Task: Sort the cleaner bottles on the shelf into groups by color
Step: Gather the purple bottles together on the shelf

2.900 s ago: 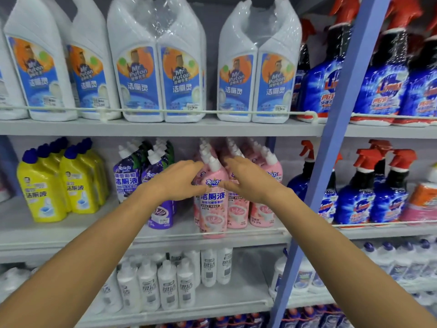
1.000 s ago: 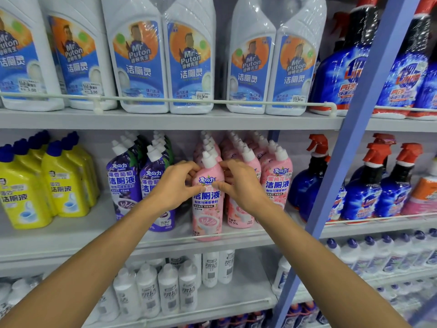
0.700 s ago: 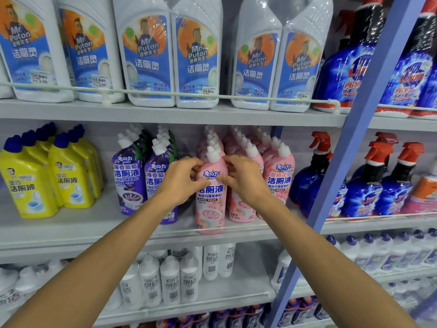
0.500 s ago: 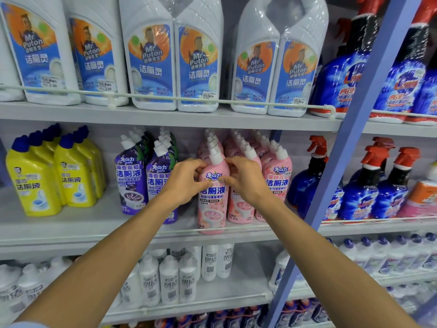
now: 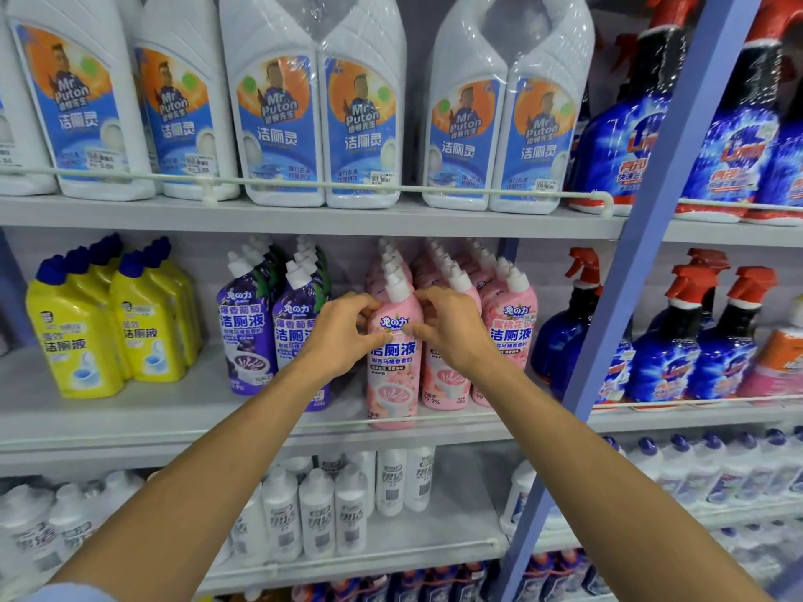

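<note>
Little is changed since half a second ago: the pink bottle (image 5: pixel 393 362), labelled 洁厕液, is still pinched at its shoulders by the left hand (image 5: pixel 343 336) and right hand (image 5: pixel 452 330), fingers curled. It is stood at the shelf (image 5: pixel 130 423) front beside purple bottles (image 5: pixel 247 332); "Mr Puton" is read above.

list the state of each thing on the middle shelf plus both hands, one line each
front pink bottle: upright at the shelf edge, cap on, gripped from both sides
left hand: fingers closed on the front pink bottle's left side
right hand: fingers closed on its right side
other pink bottles: upright, capped, in rows behind
purple bottles: upright, capped, grouped left of the pink
yellow bottles: upright, blue caps on, grouped far left
blue spray bottles: upright, right of the blue post
</note>
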Tool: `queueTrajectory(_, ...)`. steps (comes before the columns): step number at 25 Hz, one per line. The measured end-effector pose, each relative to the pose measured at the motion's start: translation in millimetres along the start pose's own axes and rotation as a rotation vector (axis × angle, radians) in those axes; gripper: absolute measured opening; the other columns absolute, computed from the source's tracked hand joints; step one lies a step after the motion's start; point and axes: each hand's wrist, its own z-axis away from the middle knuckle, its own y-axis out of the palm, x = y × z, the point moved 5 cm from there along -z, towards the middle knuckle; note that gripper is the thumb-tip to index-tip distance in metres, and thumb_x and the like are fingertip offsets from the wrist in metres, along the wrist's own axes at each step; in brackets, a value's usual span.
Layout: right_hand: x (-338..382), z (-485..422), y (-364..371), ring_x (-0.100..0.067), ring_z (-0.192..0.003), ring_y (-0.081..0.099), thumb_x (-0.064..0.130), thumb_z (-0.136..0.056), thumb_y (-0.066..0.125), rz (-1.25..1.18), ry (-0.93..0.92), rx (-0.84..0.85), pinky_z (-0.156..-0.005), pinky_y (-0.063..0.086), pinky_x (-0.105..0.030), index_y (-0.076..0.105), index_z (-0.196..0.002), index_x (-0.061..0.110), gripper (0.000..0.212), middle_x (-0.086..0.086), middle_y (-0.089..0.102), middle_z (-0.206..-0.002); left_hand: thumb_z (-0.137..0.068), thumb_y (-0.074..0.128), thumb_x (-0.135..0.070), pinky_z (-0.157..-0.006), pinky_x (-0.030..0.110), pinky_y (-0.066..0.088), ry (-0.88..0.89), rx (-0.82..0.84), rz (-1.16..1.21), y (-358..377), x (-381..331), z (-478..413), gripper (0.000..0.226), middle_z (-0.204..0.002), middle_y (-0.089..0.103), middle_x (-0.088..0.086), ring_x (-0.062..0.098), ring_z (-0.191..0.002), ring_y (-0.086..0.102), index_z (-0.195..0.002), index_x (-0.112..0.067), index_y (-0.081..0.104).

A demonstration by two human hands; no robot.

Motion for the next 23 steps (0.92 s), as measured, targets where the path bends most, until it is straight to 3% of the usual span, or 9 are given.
queueTrajectory(3,-1,-1,0,-0.025,-0.102,0.067,0.027,-0.084,0.081,-0.003,0.002,-0.004,-0.09,0.057,-0.039,0.058,-0.135,0.006,0.06,-0.013,0.064,-0.124,-0.076,0.089,-0.022,-0.065,0.009,0.051,-0.01,-0.008,0.004,0,1,0,0.052,-0.11,0.07,0.0,0.009,-0.088,0.068,-0.121,-0.01,0.068)
queueTrajectory(9,-2,0,2,-0.024,-0.101,0.067,0.029,-0.084,0.082,-0.007,0.013,-0.007,-0.088,0.058,-0.041,0.057,-0.134,0.007,0.06,-0.011,0.064,-0.12,-0.076,0.088,-0.022,-0.076,0.027,0.06,-0.001,-0.024,0.013,0,3,2,0.055,-0.115,0.069,0.003,0.013,-0.092,0.069,-0.125,-0.009,0.067)
queueTrajectory(12,0,4,1,-0.022,-0.099,0.066,0.029,-0.085,0.08,-0.016,0.013,-0.018,-0.088,0.059,-0.04,0.057,-0.134,0.008,0.058,-0.009,0.064,-0.119,-0.078,0.087,-0.019,-0.077,0.026,0.06,0.008,-0.034,0.028,2,1,5,0.052,-0.113,0.069,0.002,0.013,-0.091,0.068,-0.125,-0.008,0.067)
queueTrajectory(17,5,9,0,-0.022,-0.098,0.065,0.029,-0.087,0.078,0.005,-0.001,-0.029,-0.088,0.058,-0.039,0.058,-0.134,0.007,0.055,-0.009,0.064,-0.116,-0.078,0.087,-0.021,-0.082,0.039,0.062,0.02,-0.051,-0.002,3,1,7,0.053,-0.113,0.067,0.004,0.017,-0.092,0.069,-0.126,-0.009,0.067)
queueTrajectory(23,17,18,-8,-0.02,-0.082,0.059,0.03,-0.088,0.077,0.085,-0.021,-0.041,-0.073,0.049,-0.031,0.065,-0.112,0.007,0.035,-0.006,0.064,-0.096,-0.08,0.083,-0.033,-0.078,0.042,0.059,0.052,-0.023,-0.183,3,-9,10,0.036,-0.098,0.066,0.001,0.018,-0.086,0.065,-0.11,-0.018,0.071)
